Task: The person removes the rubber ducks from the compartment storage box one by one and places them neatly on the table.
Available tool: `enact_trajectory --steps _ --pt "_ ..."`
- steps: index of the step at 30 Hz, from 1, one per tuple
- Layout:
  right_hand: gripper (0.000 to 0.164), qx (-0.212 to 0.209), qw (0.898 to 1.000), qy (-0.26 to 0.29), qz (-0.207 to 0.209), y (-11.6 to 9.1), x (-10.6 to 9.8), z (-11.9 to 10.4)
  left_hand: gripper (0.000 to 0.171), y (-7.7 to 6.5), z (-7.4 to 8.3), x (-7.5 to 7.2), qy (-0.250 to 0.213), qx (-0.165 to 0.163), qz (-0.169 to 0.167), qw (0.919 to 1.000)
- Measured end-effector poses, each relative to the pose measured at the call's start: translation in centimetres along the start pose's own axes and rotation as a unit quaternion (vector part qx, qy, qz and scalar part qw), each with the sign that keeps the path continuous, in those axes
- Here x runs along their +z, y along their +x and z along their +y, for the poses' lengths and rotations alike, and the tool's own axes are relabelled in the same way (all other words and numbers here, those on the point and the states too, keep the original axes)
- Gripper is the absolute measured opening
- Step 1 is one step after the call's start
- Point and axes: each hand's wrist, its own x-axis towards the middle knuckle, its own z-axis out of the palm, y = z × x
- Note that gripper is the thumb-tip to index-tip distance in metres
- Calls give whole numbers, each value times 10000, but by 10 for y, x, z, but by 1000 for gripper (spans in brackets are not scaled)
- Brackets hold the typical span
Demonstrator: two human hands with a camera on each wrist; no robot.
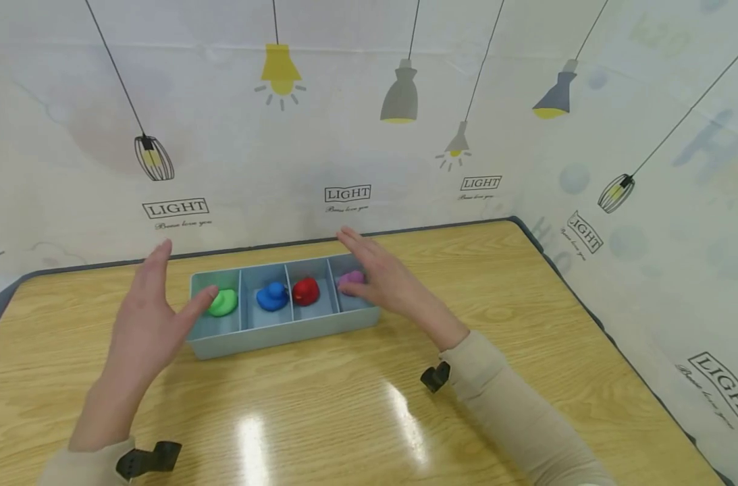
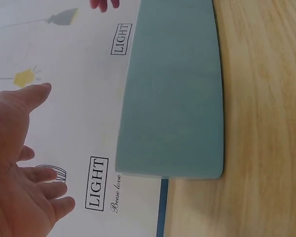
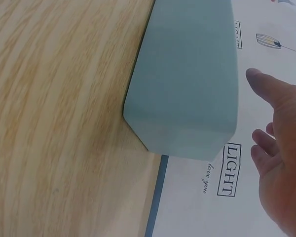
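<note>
A grey-blue divided box (image 1: 283,331) stands on the wooden table, with a small toy in each compartment. From left to right these are a green toy (image 1: 223,303), a blue duck-shaped toy (image 1: 273,297), a red toy (image 1: 306,291) and a purple toy (image 1: 352,279), the last partly hidden by a thumb. My left hand (image 1: 142,320) is raised at the box's left end, fingers extended and thumb apart, holding nothing. Over the right end hovers my right hand (image 1: 387,275), likewise spread and empty. Both wrist views show the box's outer wall (image 2: 172,98) beside the hands.
The wooden table (image 1: 320,405) extends in front of the box and to both sides, with a dark edge strip (image 1: 575,304) along the back and right. Behind it hangs a pale wall covering (image 1: 235,135) printed with lamps and the word LIGHT.
</note>
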Motion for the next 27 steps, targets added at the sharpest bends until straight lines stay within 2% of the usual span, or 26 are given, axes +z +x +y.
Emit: enact_trajectory --steps 5,15,21,27 --pt "83 -79 10000 19 13 0 0 2 96 -3 -2 2 -336 -28 -139 9993" --pt "67 -271 9996 41 -54 2 2 8 100 -6 -17 11 -763 -303 -394 9958" --pt "53 -328 9993 178 -40 2 3 10 104 -9 -22 19 -893 -442 -545 9935" --pt "46 -390 9991 149 9 1 5 12 104 -10 -25 24 -987 -478 -595 9922"
